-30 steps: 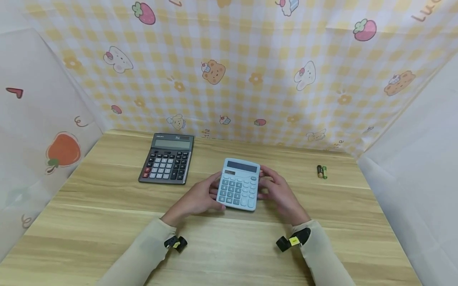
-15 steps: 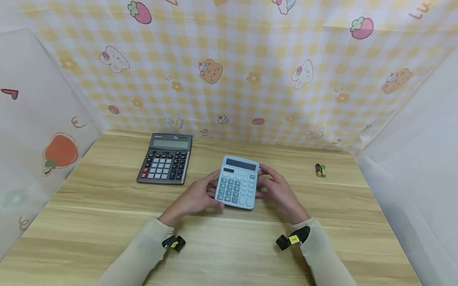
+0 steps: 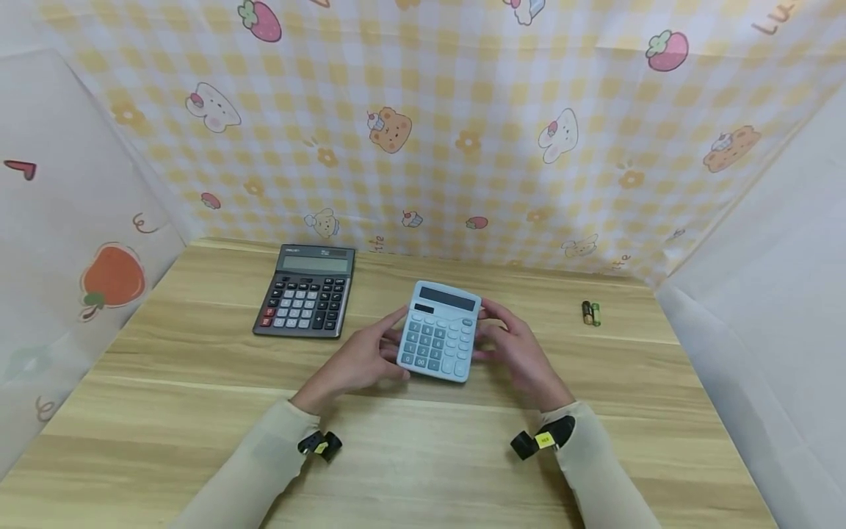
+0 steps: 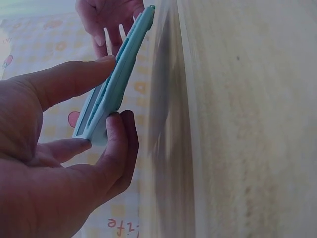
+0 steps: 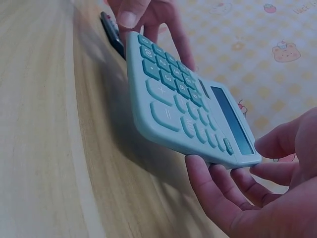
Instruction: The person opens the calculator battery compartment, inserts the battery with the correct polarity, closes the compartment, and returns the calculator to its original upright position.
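Note:
A light blue calculator (image 3: 439,332) is held tilted above the wooden table, its keys and display facing up toward the head camera. My left hand (image 3: 362,360) grips its left edge; in the left wrist view the thumb (image 4: 74,79) lies at the front side and curled fingers support the back. At the opposite edge my right hand (image 3: 521,358) holds the calculator near its display end. The right wrist view shows several fingers (image 5: 210,191) bent under that edge. A shadow gap separates the calculator from the tabletop.
A larger dark grey calculator (image 3: 305,292) lies on the table (image 3: 423,470) to the left. Two small batteries (image 3: 591,314) lie side by side at the right. A yellow checked cloth (image 3: 423,176) hangs behind, with white sheets (image 3: 786,308) at both sides.
The light blue calculator has moved slightly up and away in the head view, with both hands still holding it. The dark calculator and batteries only shift with the camera.

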Demonstrator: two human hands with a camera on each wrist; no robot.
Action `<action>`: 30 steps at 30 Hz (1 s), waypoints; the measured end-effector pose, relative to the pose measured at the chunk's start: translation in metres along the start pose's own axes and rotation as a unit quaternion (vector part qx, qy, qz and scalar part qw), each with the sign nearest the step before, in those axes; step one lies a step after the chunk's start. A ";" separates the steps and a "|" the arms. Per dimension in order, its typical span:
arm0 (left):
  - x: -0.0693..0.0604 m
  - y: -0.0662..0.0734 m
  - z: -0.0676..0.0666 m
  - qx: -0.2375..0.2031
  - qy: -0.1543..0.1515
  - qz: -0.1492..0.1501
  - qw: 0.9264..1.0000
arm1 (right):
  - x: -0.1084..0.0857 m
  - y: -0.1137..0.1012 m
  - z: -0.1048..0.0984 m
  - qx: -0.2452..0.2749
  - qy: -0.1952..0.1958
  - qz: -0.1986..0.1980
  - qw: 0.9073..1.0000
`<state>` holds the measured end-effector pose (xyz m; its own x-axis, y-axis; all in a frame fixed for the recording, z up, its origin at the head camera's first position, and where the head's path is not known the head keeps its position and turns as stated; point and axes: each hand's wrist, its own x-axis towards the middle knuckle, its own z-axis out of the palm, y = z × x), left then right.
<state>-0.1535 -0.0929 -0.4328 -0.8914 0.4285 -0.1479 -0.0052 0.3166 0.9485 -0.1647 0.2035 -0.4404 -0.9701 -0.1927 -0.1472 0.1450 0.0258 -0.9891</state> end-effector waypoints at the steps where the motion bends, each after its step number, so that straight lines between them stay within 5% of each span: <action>1: 0.000 0.000 0.000 -0.003 0.000 -0.001 1.000 | 0.000 0.000 -0.001 0.001 -0.001 -0.002 1.000; 30: -0.002 0.009 0.000 0.024 0.038 0.018 0.999 | -0.002 -0.004 -0.002 0.001 0.013 -0.030 0.999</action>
<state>-0.1517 -0.0904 -0.4242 -0.9222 0.3760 -0.0905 0.0479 0.3434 0.9380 -0.1634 0.2057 -0.4359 -0.9816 -0.1689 -0.0886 0.0877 0.0127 -0.9961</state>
